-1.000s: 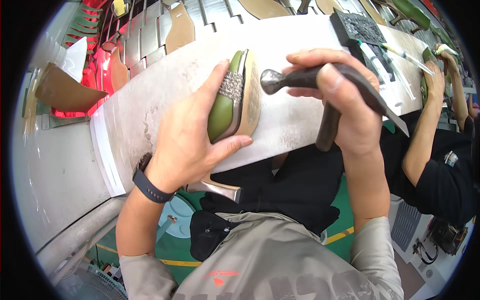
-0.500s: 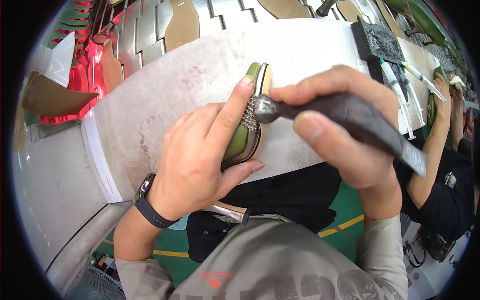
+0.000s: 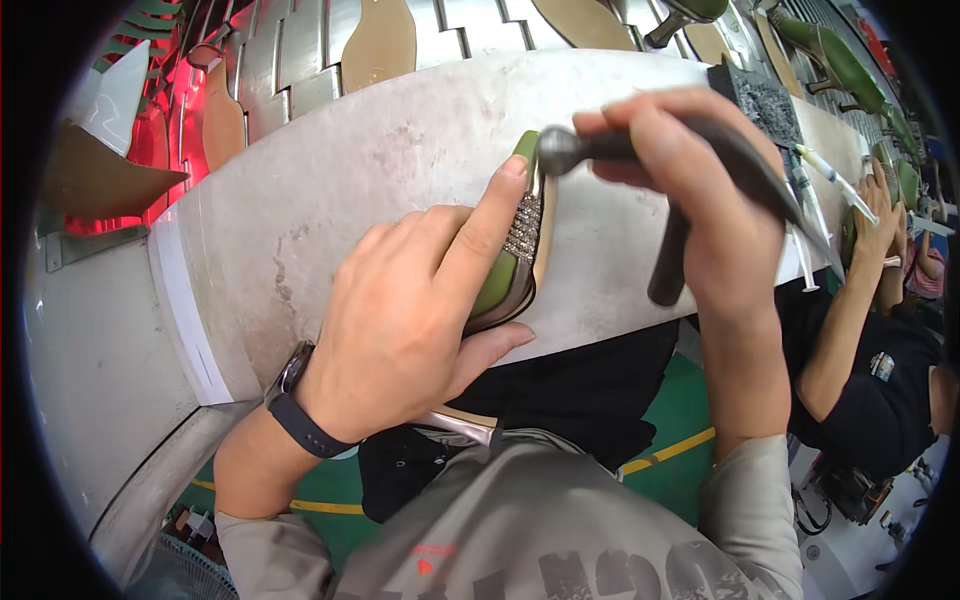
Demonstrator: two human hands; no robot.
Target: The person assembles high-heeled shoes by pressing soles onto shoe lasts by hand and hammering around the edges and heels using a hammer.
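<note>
Green high-heeled shoe (image 3: 522, 235) is clasped by the left-hand grip (image 3: 400, 310); to the right of the shoe, the right-hand grip (image 3: 725, 220) is wrapped around 1 dark hammer (image 3: 738, 158).

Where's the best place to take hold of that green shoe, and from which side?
The shoe is probably best held around its green upper, from the left, as the left hand does: its tan sole faces right toward the hammer, and its slim heel juts toward the person.
</note>
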